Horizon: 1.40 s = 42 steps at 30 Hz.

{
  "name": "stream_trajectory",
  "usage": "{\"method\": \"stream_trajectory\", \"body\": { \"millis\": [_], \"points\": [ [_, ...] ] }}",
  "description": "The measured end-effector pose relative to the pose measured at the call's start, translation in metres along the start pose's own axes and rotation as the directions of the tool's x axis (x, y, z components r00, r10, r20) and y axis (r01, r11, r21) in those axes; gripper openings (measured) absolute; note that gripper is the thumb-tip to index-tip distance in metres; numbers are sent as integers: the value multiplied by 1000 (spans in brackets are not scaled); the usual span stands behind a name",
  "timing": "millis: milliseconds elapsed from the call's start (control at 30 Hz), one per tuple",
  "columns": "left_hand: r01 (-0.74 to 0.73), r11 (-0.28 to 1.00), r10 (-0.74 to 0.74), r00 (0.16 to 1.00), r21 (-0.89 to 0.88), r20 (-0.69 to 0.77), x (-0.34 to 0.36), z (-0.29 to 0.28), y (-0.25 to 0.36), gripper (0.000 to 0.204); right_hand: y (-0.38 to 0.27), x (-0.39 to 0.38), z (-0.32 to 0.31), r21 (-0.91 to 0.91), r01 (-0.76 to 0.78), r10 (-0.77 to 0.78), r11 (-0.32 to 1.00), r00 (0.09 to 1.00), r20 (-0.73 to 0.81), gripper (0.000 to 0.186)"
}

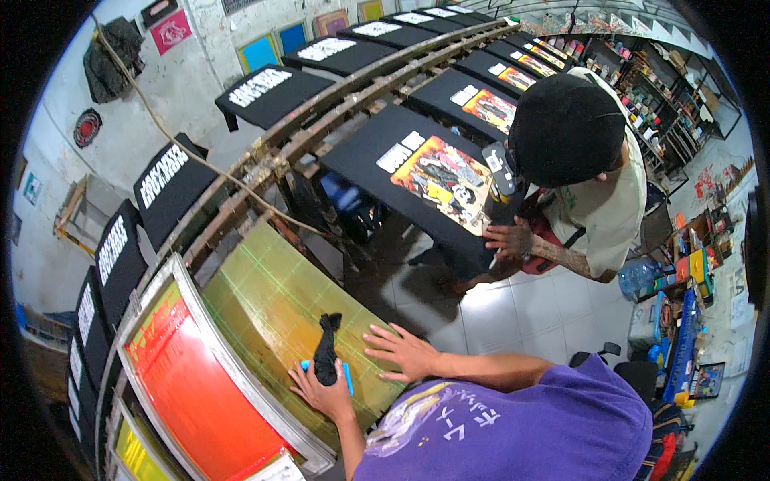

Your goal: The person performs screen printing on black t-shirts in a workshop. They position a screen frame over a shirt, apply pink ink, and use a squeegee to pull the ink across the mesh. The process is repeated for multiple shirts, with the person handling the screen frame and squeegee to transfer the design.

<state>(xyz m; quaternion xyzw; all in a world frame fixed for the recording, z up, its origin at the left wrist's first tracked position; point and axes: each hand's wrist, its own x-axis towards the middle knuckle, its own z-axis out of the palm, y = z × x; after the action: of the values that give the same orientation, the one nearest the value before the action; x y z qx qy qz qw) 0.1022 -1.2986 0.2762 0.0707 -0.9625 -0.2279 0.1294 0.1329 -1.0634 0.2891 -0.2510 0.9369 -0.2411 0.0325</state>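
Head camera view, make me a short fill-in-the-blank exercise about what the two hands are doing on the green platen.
1. The left hand presses a ____ rag and a flat blue scraper onto the yellow-green gridded platen.
2. The right hand lies ____ on that platen, holding nothing.
3. The framed screen to the left of the platen is orange-____.

Missing words: black; flat; red

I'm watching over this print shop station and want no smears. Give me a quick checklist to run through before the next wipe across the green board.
1. Left hand grips the black rag and blue tool: ok.
2. Right hand lies flat on the green board, steadying it: ok.
3. Board's upper part free of loose items: ok.
4. Red screen frame lies beside the board, apart from the rag: ok.
5. Co-worker's hand rests on the far printed shirt, away from the board: ok.
6. Board surface wet or dry: cannot tell.
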Motion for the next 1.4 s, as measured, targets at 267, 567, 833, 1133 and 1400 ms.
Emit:
{"method": "stream_trajectory", "body": {
  "millis": [267, 567, 833, 1133, 1400],
  "points": [
    [-15, 1000, 14, 999, -25, -34, -2, 0, 1, 54, 0, -4, 1, -31, 14, -14, 999, 1000, -8, 64],
    [-22, 998, 20, 999, -53, -38, -5, 1, -1, 57, 0, -9, 10, -52, 26, -30, 998, 996, -84, 65],
    [-88, 995, 85, 993, -38, -81, -8, 8, -10, 61, 1, -12, 15, -81, 17, -26, 997, 994, -106, 69],
    [-62, 996, 60, 997, -63, -46, -11, 4, -8, 63, -25, -6, 24, -164, -175, 152, 971, 977, -148, 79],
    [-87, 990, 84, 996, -107, -38, -13, 2, -13, 62, -28, -9, 30, -156, -197, 164, 968, 965, -203, 83]
  ]
}}
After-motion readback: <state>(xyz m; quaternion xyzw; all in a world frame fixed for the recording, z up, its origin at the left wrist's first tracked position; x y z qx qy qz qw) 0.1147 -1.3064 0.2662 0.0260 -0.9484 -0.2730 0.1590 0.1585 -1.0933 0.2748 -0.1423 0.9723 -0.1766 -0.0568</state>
